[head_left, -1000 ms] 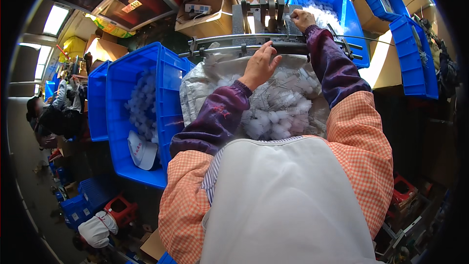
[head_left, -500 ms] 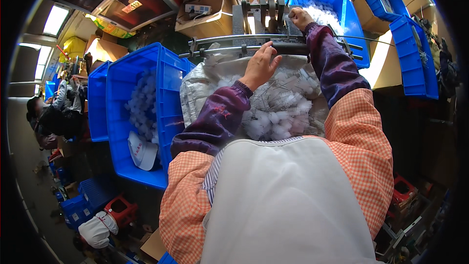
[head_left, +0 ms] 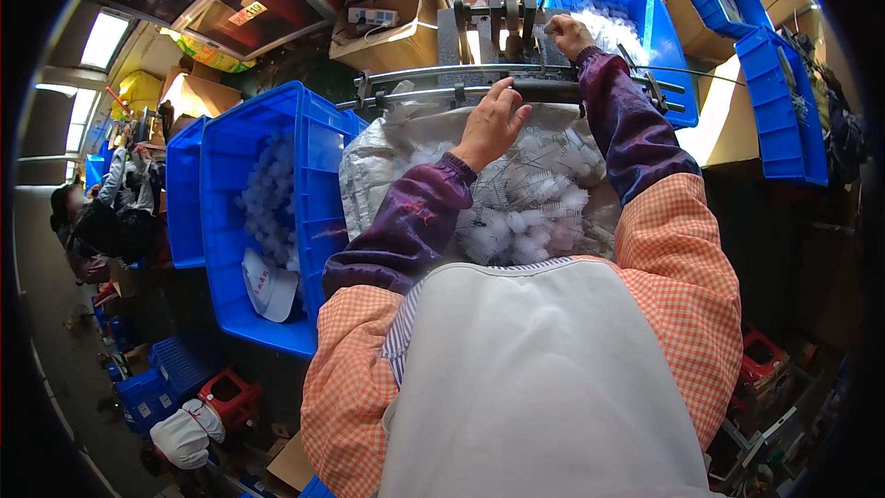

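My left hand (head_left: 493,129) reaches over the white sack, its fingers stretched out and its thumb apart. Its fingertips touch or lie just over the metal bars (head_left: 433,95) at the front of a bench machine (head_left: 512,23). Farther back and to the right, my right hand (head_left: 572,35) is closed beside the machine's upright part. What its curled fingers hold, if anything, is hidden. Below my hands, the open sack (head_left: 362,166) holds a heap of translucent white plastic pieces (head_left: 516,221), some with comb-like rows of teeth.
To the left, a large blue crate (head_left: 323,175) contains white plastic pieces and a white cap (head_left: 269,286). Another blue bin (head_left: 664,37) of white pieces stands behind my right hand. Cardboard boxes (head_left: 392,41) sit behind the machine. More blue crates (head_left: 779,111) are at far right.
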Tool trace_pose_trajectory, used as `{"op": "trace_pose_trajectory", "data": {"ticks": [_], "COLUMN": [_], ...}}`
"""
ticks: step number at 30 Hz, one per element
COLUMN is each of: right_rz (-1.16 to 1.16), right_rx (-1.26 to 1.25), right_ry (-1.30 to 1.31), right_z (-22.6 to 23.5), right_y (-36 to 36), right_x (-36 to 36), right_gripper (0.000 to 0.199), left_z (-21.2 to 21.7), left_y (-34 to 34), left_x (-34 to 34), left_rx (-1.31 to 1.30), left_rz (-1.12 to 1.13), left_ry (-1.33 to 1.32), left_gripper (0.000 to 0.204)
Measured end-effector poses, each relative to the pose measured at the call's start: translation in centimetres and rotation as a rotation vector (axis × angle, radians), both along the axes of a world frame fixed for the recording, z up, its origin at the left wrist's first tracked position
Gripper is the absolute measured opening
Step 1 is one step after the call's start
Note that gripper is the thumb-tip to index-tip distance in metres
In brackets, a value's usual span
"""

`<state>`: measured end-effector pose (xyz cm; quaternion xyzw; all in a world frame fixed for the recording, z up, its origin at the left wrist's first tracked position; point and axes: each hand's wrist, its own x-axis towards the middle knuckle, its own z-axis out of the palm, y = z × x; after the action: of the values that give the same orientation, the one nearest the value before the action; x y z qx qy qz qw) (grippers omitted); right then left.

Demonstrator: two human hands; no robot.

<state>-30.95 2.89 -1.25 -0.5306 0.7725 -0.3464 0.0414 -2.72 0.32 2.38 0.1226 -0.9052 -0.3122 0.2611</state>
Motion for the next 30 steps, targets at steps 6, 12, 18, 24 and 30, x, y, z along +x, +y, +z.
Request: {"op": "trace_pose_trajectory", "data": {"ticks": [6, 12, 18, 24, 30], "right_rz": [-0.242, -0.412, -0.421, -0.387, -0.343], "right_rx": [0.105, 0.459, 0.477, 0.406, 0.424], "right_ry": [0.196, 0.404, 0.317, 0.391, 0.397], "right_z": [0.9, 2.7, 3.1, 1.9, 1.5], "right_y": [1.6, 2.9, 3.0, 2.8, 1.0], "right_x": [1.3, 4.6, 4.7, 4.6, 5.9], "right_gripper": [0.026, 0.045, 0.037, 0.033, 0.031], "left_z": [0.8, 1.9, 1.1, -0.3, -2.1], "left_y": [0.1, 0.3, 0.2, -0.9, -1.2], "left_x": [0.6, 1.5, 1.9, 2.9, 3.1], "left_rx": [-0.028, 0.060, 0.035, -0.089, -0.089], "left_rz": [0.032, 0.040, -0.005, -0.001, -0.078], "left_ry": [-0.017, -0.188, -0.275, -0.680, -0.811], "left_gripper": [0.027, 0.026, 0.028, 0.037, 0.047]}}
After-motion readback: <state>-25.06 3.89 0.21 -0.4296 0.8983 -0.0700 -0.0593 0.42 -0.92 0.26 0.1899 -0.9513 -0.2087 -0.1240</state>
